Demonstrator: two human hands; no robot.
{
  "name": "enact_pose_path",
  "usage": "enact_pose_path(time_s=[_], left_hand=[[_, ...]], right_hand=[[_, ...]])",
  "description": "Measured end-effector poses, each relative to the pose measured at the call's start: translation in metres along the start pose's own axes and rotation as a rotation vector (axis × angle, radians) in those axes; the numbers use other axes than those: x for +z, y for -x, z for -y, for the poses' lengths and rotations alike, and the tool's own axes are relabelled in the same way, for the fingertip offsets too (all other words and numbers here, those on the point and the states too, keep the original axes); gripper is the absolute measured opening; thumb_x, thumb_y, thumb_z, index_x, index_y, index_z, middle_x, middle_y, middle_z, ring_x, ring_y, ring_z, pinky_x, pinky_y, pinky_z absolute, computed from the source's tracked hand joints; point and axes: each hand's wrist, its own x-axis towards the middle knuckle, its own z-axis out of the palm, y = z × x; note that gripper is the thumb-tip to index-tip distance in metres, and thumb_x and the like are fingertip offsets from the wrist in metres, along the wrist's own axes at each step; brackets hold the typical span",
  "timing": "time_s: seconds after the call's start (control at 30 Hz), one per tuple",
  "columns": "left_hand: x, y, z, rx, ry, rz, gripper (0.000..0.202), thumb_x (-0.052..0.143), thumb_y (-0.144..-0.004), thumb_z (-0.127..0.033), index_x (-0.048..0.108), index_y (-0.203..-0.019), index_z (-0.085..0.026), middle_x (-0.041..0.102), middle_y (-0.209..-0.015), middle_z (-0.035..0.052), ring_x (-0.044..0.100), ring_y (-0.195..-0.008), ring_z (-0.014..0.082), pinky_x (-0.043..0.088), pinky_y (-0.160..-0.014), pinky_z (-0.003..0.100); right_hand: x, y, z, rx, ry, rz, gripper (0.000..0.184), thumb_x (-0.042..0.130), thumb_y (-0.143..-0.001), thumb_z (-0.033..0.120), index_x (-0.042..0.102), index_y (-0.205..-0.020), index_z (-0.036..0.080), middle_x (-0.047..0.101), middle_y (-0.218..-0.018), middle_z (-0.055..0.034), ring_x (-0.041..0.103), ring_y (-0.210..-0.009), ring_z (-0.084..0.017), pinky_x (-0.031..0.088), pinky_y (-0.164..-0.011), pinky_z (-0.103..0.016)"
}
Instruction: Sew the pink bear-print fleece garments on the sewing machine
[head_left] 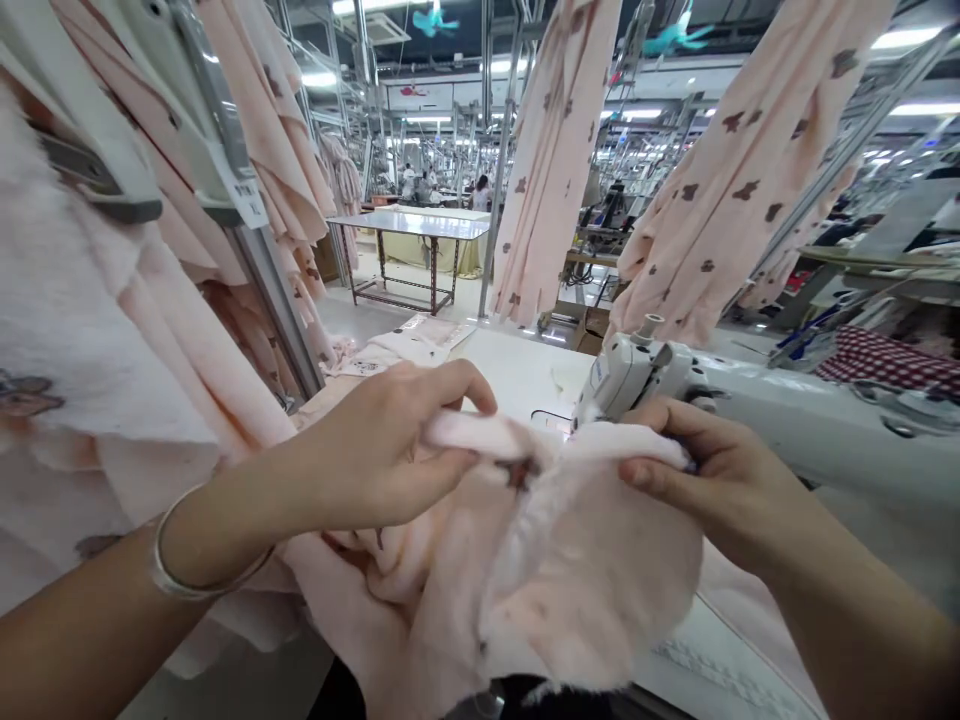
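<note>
Pale pink fleecy fabric (592, 580) with a few brown printed figures hangs between my two hands, over the near edge of the sewing table. My left hand (397, 440), with a silver bangle at its wrist, pinches a folded edge of it between thumb and fingers. On the other side, my right hand (694, 455) grips the same folded edge close to the sewing machine (787, 400). A raw, fuzzy seam runs down the cloth between the hands. Motion blurs the cloth near the left fingers. The machine's needle area is mostly hidden behind the fabric.
The white sewing table (502, 365) carries more pink cloth pieces (397, 345) at its far left. Pink printed panels (555, 170) hang ahead, and a pile of hanging fabric (97, 330) with clamps crowds my left. A metal-legged table (420, 225) stands farther back.
</note>
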Motion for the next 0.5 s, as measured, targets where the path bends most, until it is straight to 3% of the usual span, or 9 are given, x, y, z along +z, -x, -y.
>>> enact_pose_path(time_s=[0.03,0.1,0.2,0.27,0.4,0.5], left_hand=[[-0.001,-0.001,0.0,-0.022,-0.015,0.053,0.024,0.06,-0.079,-0.028,0.056,-0.102,-0.022,0.054,-0.073,-0.0035,0.053,-0.066,0.0118,0.04,-0.06,0.023],[-0.001,-0.004,0.0,-0.015,-0.071,0.085,0.019,0.061,-0.08,-0.034,0.061,-0.096,-0.022,0.054,-0.065,-0.0048,0.052,-0.061,0.0114,0.039,-0.062,0.023],[0.002,-0.011,-0.005,0.076,-0.155,-0.011,0.016,0.049,-0.087,-0.021,0.059,-0.075,-0.017,0.054,-0.067,-0.0011,0.052,-0.065,0.0118,0.04,-0.065,0.025],[0.006,-0.016,-0.013,0.133,-0.122,-0.057,0.017,0.042,-0.088,-0.012,0.057,-0.08,-0.016,0.055,-0.079,0.0017,0.054,-0.071,0.0114,0.042,-0.066,0.023],[0.016,-0.025,-0.035,0.212,-0.11,-0.191,0.015,0.04,-0.092,-0.014,0.054,-0.09,-0.018,0.054,-0.102,0.0046,0.056,-0.071,0.0076,0.047,-0.064,0.021],[0.018,-0.034,-0.047,0.192,-0.214,-0.34,0.011,0.04,-0.094,-0.021,0.051,-0.096,-0.019,0.053,-0.115,0.006,0.06,-0.08,0.0114,0.049,-0.064,0.023]], right_hand=[[-0.001,0.0,-0.001,-0.005,0.006,-0.062,0.029,0.074,-0.069,0.044,0.056,-0.076,0.022,0.052,-0.064,0.0024,0.049,-0.053,-0.011,0.04,-0.043,-0.021],[0.0,-0.003,-0.003,-0.022,0.045,-0.143,0.03,0.074,-0.069,0.044,0.059,-0.082,0.022,0.056,-0.068,0.001,0.052,-0.057,-0.012,0.042,-0.047,-0.022],[0.003,-0.008,-0.001,-0.037,0.227,-0.148,0.029,0.071,-0.07,0.047,0.062,-0.082,0.021,0.059,-0.068,-0.0005,0.052,-0.058,-0.014,0.041,-0.048,-0.024],[0.009,-0.01,0.007,-0.093,0.39,-0.18,0.025,0.068,-0.073,0.045,0.064,-0.081,0.022,0.061,-0.068,-0.0014,0.053,-0.059,-0.015,0.04,-0.048,-0.026],[0.034,-0.008,0.04,-0.457,0.532,-0.316,0.005,0.059,-0.079,0.024,0.062,-0.084,0.025,0.06,-0.071,0.0022,0.054,-0.062,-0.012,0.041,-0.055,-0.026],[0.05,-0.006,0.061,-0.665,0.441,-0.46,0.018,0.054,-0.079,0.01,0.051,-0.084,0.026,0.051,-0.074,0.0045,0.05,-0.066,-0.01,0.04,-0.059,-0.025]])
